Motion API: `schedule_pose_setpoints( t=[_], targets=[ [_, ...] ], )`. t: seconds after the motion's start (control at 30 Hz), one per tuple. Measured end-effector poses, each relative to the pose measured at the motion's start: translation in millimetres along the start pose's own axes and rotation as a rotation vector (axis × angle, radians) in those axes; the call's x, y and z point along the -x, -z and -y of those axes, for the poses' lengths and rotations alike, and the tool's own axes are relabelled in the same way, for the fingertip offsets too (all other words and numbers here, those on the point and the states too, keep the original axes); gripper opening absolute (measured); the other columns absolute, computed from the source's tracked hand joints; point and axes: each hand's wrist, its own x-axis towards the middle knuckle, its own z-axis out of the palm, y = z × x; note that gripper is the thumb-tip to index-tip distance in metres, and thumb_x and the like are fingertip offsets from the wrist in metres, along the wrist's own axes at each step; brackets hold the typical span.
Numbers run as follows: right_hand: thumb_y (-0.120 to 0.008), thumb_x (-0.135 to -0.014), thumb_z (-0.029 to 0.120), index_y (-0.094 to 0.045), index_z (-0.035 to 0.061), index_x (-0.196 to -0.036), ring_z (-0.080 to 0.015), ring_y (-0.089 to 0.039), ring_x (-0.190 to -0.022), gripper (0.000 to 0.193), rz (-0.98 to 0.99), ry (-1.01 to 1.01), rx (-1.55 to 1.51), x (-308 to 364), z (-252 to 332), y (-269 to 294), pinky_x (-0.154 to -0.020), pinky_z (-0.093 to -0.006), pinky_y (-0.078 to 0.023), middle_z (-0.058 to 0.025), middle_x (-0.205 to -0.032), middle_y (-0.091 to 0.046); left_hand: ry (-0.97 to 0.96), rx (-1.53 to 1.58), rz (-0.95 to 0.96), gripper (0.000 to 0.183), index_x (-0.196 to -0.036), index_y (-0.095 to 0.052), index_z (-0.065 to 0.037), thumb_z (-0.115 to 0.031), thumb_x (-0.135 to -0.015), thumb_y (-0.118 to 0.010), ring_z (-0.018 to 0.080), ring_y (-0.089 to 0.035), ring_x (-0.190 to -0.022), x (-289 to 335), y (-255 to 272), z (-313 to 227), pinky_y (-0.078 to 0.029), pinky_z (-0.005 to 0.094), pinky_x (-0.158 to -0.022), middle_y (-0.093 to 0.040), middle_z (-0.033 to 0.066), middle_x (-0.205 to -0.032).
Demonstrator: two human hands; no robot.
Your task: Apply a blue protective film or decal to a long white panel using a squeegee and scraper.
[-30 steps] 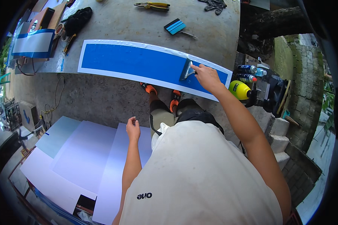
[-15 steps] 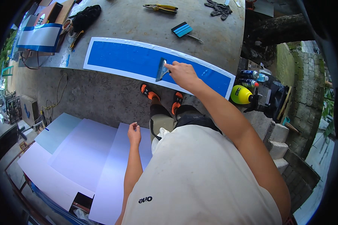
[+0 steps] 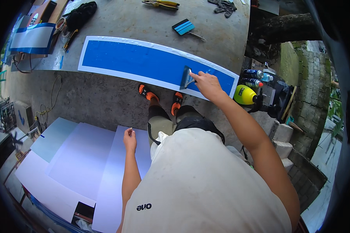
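Observation:
A long board (image 3: 132, 58) with a blue face and white border lies along the near edge of the grey table (image 3: 136, 23). My right hand (image 3: 208, 84) is closed round the handle of a squeegee (image 3: 185, 77), whose wide blade rests on the blue face, right of the middle. Wrinkles or bubbles show in the blue near the hand. My left hand (image 3: 130, 139) hangs beside my body with curled fingers, above white sheets; whether anything small is in it cannot be seen.
Pliers (image 3: 161, 4), a blue and black scraper card (image 3: 183, 27), a glove (image 3: 222, 7) and a cutter knife (image 3: 70, 40) lie on the table. To the right stand a yellow spray bottle (image 3: 245, 94) and spray cans (image 3: 252, 73). Large white sheets (image 3: 85, 155) lie behind me on the left.
My right hand has drawn the squeegee to the right across the blue face. My left hand stays low with curled fingers. The whole view has shifted slightly.

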Motion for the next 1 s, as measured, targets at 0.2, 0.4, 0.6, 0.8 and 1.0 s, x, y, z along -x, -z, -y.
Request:
schedule_pose_setpoints(
  t=[0.2,0.4,0.6,0.8,1.0],
  targets=[
    [-0.062,-0.091,0.019,-0.059,0.0154,-0.13,-0.0293,-0.067,-0.092,0.039,0.098,-0.136,0.077,55.9,-53.3,12.5,-0.077,-0.0427,-0.053,-0.0111,-0.097,-0.064,-0.097,-0.002,0.034,0.025,-0.115,-0.062,-0.001,-0.013,-0.092,-0.062,0.0228,-0.065,-0.099,-9.5,-14.9,-29.1,-0.05,0.0342,-0.089,-0.069,0.0124,-0.104],
    [-0.059,-0.091,0.018,-0.061,0.0135,-0.122,-0.0328,-0.068,-0.092,0.032,-0.047,0.012,-0.052,-17.5,-6.8,29.7,-0.075,-0.0445,-0.054,-0.0133,-0.1,-0.065,-0.103,-0.016,0.025,0.026,-0.116,-0.062,-0.001,-0.013,-0.093,-0.062,0.0228,-0.065,-0.1,2.5,-8.4,-48.9,-0.05,0.0339,-0.09,-0.068,0.0126,-0.106],
    [-0.056,-0.089,0.012,-0.071,0.0073,-0.103,-0.0315,-0.069,-0.095,0.021,-0.109,0.107,-0.092,-119.2,48.6,10.7,-0.078,-0.0425,-0.055,-0.0146,-0.102,-0.068,-0.033,0.017,-0.003,0.026,-0.117,-0.062,-0.001,-0.013,-0.093,-0.061,0.0195,-0.063,-0.097,25.7,3.2,-18.4,-0.049,0.0321,-0.088,-0.067,0.0104,-0.105],
    [-0.055,-0.089,0.014,-0.072,0.0069,-0.104,-0.031,-0.069,-0.094,0.023,-0.037,0.068,-0.033,-83.9,20.5,13.4,-0.08,-0.0419,-0.055,-0.0159,-0.102,-0.069,0.088,0.0,0.007,0.027,-0.118,-0.061,0.0,-0.012,-0.094,-0.061,0.0176,-0.062,-0.092,49.0,0.0,2.3,-0.049,0.0309,-0.085,-0.066,0.0085,-0.101],
    [-0.059,-0.09,0.015,-0.059,0.0141,-0.131,-0.0325,-0.066,-0.095,0.04,0.018,-0.105,0.018,21.1,-71.4,0.2,-0.08,-0.0448,-0.052,-0.0143,-0.104,-0.064,0.114,0.002,0.074,0.027,-0.118,-0.061,-0.001,-0.014,-0.094,-0.061,0.0154,-0.06,-0.09,36.3,-10.4,-5.3,-0.048,0.0297,-0.083,-0.066,0.0074,-0.1]
  ],
)
